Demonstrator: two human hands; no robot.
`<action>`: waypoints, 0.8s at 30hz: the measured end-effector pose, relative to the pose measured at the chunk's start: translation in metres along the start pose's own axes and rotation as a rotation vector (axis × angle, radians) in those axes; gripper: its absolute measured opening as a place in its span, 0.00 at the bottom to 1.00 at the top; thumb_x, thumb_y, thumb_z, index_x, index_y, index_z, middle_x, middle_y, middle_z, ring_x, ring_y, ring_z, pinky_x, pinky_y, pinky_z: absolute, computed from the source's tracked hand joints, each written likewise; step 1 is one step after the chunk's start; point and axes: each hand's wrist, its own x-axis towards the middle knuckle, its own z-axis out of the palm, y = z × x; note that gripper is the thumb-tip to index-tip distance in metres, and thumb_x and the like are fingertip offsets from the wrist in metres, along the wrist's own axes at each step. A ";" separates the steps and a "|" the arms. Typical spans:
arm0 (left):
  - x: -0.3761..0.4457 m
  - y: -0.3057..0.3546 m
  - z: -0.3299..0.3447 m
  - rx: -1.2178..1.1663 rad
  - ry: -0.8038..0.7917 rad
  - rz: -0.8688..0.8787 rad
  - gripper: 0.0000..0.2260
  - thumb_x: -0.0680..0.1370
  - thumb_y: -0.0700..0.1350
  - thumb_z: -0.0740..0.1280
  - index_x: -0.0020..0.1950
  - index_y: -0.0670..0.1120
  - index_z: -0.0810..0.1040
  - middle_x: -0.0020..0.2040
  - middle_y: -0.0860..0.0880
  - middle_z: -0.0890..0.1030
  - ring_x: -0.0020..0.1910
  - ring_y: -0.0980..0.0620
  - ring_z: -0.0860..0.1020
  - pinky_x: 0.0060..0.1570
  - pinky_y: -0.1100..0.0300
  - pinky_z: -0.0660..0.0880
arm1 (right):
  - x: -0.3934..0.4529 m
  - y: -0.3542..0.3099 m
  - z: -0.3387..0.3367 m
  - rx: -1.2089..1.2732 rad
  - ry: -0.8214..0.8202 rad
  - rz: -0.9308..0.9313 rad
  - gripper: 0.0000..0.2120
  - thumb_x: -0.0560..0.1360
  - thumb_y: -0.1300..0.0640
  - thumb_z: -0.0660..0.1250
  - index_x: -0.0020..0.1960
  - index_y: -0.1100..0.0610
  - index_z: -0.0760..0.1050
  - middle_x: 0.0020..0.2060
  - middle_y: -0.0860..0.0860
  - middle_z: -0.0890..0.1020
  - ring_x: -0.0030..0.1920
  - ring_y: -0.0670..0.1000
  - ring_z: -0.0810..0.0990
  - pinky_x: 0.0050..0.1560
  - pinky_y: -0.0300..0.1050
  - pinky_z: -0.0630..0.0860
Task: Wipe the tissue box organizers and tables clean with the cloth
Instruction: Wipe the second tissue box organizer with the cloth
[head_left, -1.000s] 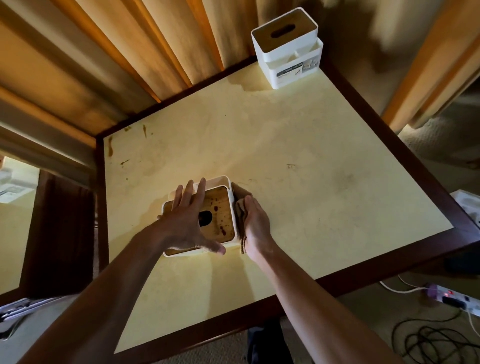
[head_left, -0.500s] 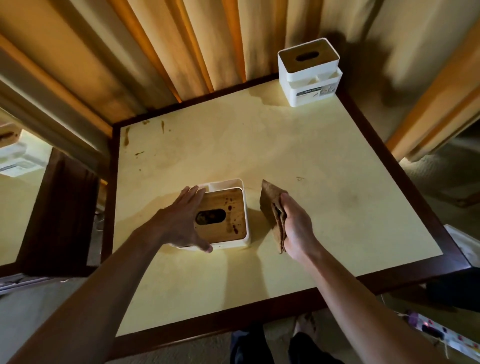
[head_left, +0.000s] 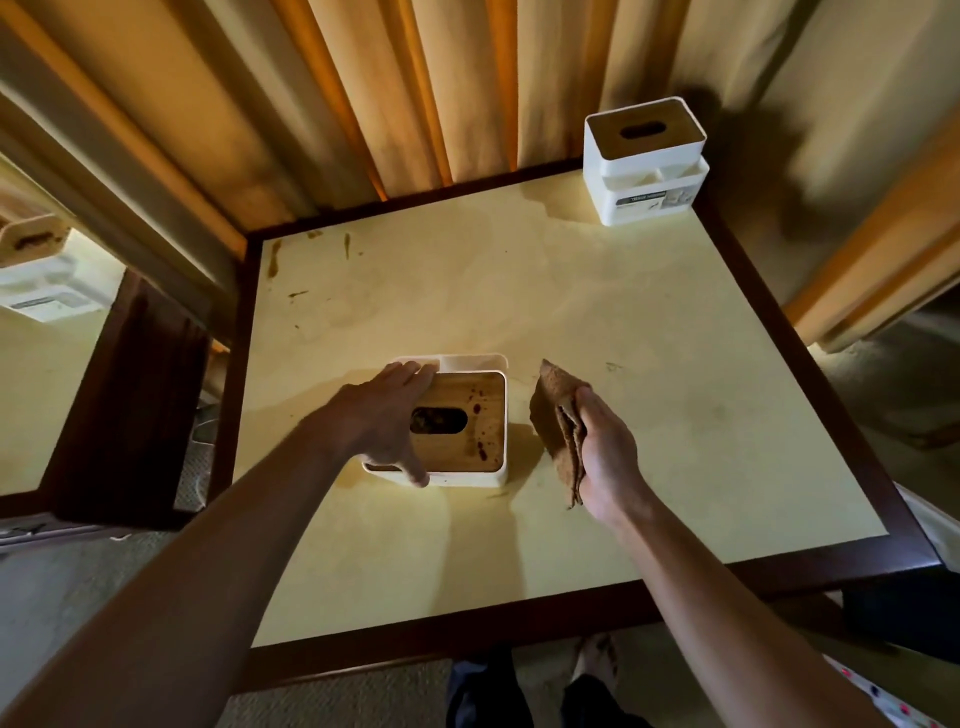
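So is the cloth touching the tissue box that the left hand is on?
No, the cloth, held in the right hand, sits apart from the near tissue box, with bare table between them.

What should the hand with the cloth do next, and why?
Probably bring the cloth left onto the near organizer's wooden lid and rub. Dark spots still mark the lid, the left hand steadies the box, and the right hand holds the cloth just beside it.

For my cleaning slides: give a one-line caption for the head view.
Left hand steadies a stained wooden-lidded white tissue box organizer while right hand holds a folded brown cloth beside it.
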 end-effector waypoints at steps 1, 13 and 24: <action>0.000 0.001 -0.002 0.009 -0.005 0.000 0.63 0.61 0.65 0.79 0.81 0.53 0.38 0.81 0.54 0.44 0.80 0.51 0.48 0.70 0.45 0.66 | -0.001 0.001 0.000 -0.003 0.002 0.001 0.13 0.83 0.52 0.57 0.55 0.52 0.81 0.55 0.57 0.83 0.58 0.58 0.81 0.61 0.55 0.76; 0.000 0.005 -0.013 0.119 -0.042 0.015 0.63 0.62 0.63 0.79 0.81 0.53 0.38 0.82 0.54 0.44 0.80 0.50 0.49 0.69 0.45 0.66 | -0.007 -0.003 0.000 -0.043 -0.009 -0.011 0.13 0.83 0.51 0.57 0.51 0.51 0.80 0.51 0.56 0.84 0.55 0.56 0.82 0.58 0.53 0.76; -0.002 0.037 -0.014 0.001 0.054 -0.354 0.48 0.55 0.85 0.61 0.59 0.50 0.74 0.44 0.52 0.78 0.47 0.48 0.79 0.50 0.55 0.76 | -0.008 0.006 -0.006 -0.050 0.029 -0.033 0.13 0.83 0.52 0.57 0.50 0.50 0.80 0.49 0.50 0.84 0.51 0.49 0.82 0.51 0.43 0.76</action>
